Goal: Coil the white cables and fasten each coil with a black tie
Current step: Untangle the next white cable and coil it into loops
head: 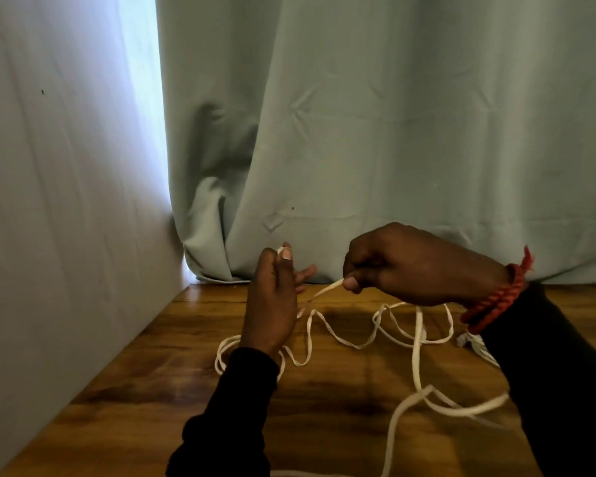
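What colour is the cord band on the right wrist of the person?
The band is red, a twisted cord with a frayed end. The head view, the only one, shows it clearly.

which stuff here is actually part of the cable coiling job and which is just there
Part of the job:
- white cable, loose on the wooden table
- left hand, pinching the cable end
- right hand, its grip closed on the cable
No black tie is in view.

Just there:
- green curtain
- red wrist cord
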